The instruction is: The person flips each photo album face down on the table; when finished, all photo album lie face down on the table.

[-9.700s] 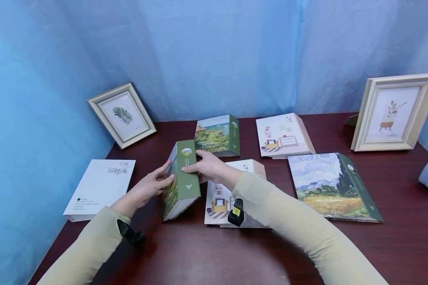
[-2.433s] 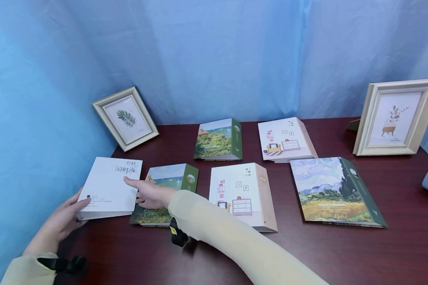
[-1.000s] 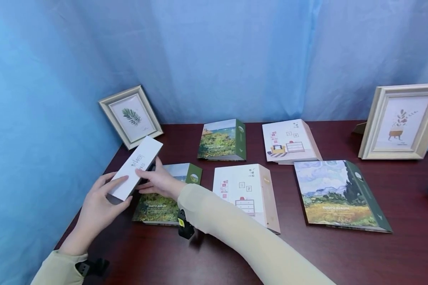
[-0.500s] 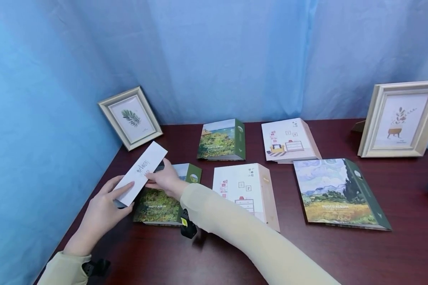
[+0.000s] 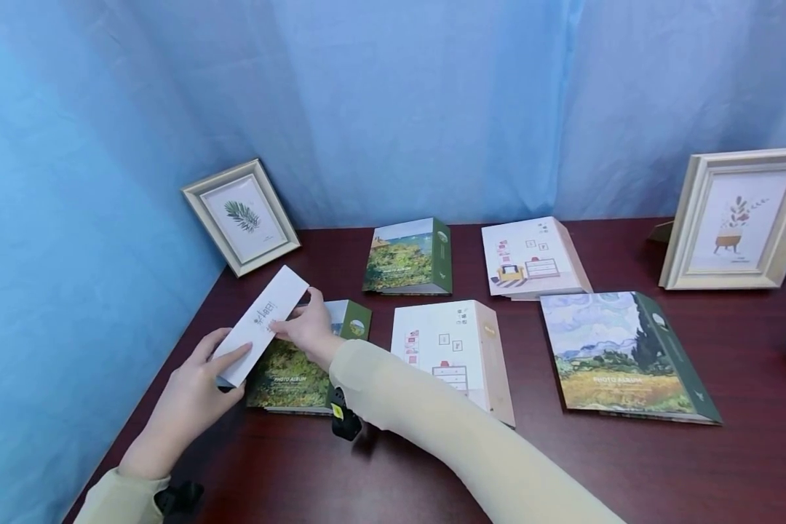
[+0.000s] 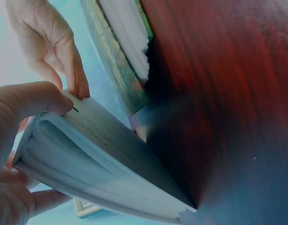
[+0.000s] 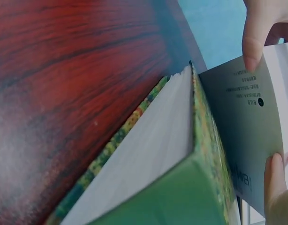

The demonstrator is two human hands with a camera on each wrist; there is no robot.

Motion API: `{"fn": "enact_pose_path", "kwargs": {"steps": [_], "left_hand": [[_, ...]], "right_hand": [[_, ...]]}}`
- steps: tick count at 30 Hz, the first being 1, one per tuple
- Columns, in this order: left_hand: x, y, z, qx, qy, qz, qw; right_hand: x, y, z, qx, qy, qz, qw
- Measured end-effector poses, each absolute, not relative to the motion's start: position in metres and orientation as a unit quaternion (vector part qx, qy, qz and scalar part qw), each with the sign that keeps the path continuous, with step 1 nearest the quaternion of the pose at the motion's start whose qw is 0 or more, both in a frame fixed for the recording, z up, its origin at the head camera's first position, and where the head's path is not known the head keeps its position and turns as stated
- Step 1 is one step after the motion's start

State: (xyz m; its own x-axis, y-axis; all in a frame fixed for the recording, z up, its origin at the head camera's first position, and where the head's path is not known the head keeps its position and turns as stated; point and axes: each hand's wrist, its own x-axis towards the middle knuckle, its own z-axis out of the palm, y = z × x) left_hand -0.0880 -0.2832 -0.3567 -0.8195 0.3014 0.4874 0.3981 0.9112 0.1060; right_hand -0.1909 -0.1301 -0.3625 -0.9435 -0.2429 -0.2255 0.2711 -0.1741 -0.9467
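A white photo album [image 5: 252,325] stands tipped up at the left of the table, its narrow spine with dark lettering turned upward. My left hand [image 5: 190,397] grips its near end, thumb on one cover and fingers on the other. At the far end my right hand [image 5: 311,325] holds the spine, thumb on the lettered face. In the left wrist view the pages of the white album [image 6: 106,173] show, with its lower corner right at the tabletop. Just right of it lies a green photo album [image 5: 288,386], partly hidden by my right hand.
A white album with furniture drawings [image 5: 432,356] lies in the middle. Behind are another green album [image 5: 399,258] and another furniture album [image 5: 527,258]. A landscape album [image 5: 618,356] lies at right. Picture frames stand at left [image 5: 242,215] and right [image 5: 736,222], before blue curtains [image 5: 393,109].
Earlier both hands held the green album upright; it now lies flat. The white album, flat before, has been tipped spine up, then shifted slightly right and nearer within the last second.
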Motion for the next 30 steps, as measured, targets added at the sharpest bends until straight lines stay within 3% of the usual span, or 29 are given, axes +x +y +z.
{"fn": "enact_pose_path", "kwargs": {"steps": [3,12,22,30], "left_hand": [[-0.086,-0.281,-0.358,-0.184,-0.950,-0.090,0.235],[-0.093,-0.287,-0.361,-0.160,-0.959,-0.063,0.223],[-0.103,-0.296,-0.360,-0.121,-0.984,-0.041,0.122],[-0.116,-0.299,-0.366,-0.093,-0.989,-0.025,0.109]], "right_hand": [[-0.191,-0.127,-0.362,-0.006,0.658,-0.732,0.176],[-0.191,-0.120,-0.360,-0.097,0.651,-0.698,0.282],[-0.198,-0.094,-0.362,-0.107,0.660,-0.691,0.274],[-0.203,-0.066,-0.351,-0.105,0.646,-0.702,0.281]]}}
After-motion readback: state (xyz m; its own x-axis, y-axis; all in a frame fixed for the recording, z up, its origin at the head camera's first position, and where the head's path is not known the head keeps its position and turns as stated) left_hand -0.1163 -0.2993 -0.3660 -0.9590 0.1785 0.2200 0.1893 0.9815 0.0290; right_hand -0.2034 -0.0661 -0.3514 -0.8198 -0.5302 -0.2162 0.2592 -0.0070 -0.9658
